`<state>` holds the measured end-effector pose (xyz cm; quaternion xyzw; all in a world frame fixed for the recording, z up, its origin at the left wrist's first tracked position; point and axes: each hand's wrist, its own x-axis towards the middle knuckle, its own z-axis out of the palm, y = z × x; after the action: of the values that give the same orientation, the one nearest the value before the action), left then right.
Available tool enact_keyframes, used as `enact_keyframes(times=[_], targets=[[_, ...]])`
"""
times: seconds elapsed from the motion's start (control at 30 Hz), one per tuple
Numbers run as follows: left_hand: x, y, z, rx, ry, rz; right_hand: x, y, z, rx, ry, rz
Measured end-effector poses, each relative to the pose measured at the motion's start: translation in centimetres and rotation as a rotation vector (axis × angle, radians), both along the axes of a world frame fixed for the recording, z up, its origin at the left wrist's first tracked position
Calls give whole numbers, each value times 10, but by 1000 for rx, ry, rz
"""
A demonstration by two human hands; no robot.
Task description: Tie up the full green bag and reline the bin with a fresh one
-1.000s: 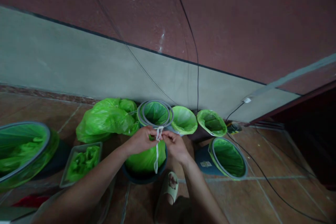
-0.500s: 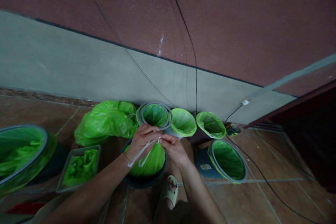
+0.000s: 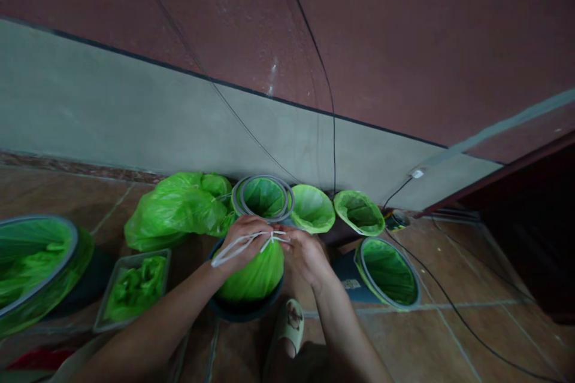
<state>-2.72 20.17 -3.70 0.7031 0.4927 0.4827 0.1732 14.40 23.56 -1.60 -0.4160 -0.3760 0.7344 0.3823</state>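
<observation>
A green drawstring garbage bag (image 3: 254, 275) bulges up from a dark blue trash can (image 3: 245, 313), its neck gathered at the top. White drawstrings (image 3: 240, 247) cross at that neck and loop over my left wrist. My left hand (image 3: 247, 239) is closed on the drawstring from the left side. From the right, my right hand (image 3: 305, 248) pinches the other part of the drawstring, fingers pressed together. The two hands nearly meet above the bag. Some fingertips are hidden behind the string and the hands.
Filled green bags (image 3: 175, 209) lie against the wall. Lined cans stand beside them: nested grey-rimmed cans (image 3: 238, 206), a pale can (image 3: 312, 209), a dark can (image 3: 359, 212) and a tilted blue can (image 3: 350, 278). Left are a plastic tub (image 3: 105, 317) and large can (image 3: 72, 239). A cable (image 3: 453, 302) crosses the floor.
My hands have drawn the string tighter across the bag's neck, where a white crossing now shows. My right hand has shifted slightly right. The view has moved a little.
</observation>
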Motion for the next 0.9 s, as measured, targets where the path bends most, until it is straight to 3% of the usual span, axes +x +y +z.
enact_keyframes(times=[0.2,0.5,0.63,0.9], targets=[[-3,2,4,-26,1,11,11,6,4,-37,56,-74],[-11,4,0,-140,46,0,19,10,15,-211,56,42],[-13,4,3,-207,32,-34,20,13,9,-208,91,-41],[-23,7,16,-432,-89,83,18,14,-6,-230,55,-144]])
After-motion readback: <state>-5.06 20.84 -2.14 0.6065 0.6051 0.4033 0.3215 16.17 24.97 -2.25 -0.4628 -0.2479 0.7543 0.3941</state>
